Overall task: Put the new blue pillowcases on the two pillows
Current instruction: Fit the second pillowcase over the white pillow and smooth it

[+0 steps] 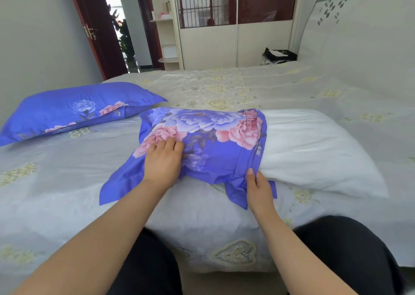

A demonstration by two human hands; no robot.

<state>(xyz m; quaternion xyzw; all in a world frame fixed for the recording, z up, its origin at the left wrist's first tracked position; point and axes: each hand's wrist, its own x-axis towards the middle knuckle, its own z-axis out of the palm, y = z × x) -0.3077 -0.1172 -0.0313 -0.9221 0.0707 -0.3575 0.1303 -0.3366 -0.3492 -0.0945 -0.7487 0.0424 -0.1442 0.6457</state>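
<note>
A white pillow (314, 146) lies across the bed in front of me. A blue pillowcase with pink and lilac flowers (208, 142) covers its left part, bunched up, while the right part stays bare. My left hand (162, 157) lies flat on top of the covered end, fingers straight. My right hand (258, 186) pinches the near edge of the pillowcase's open end, thumb on top. A second pillow (74, 110) in a matching blue floral case rests at the left on the bed.
The bed (247, 85) has a pale grey cover with yellow heart motifs and reaches to a white headboard (359, 29) at the right. A black bag (279, 55) sits at the far edge. A wardrobe (235, 25) and an open door (96, 31) stand behind.
</note>
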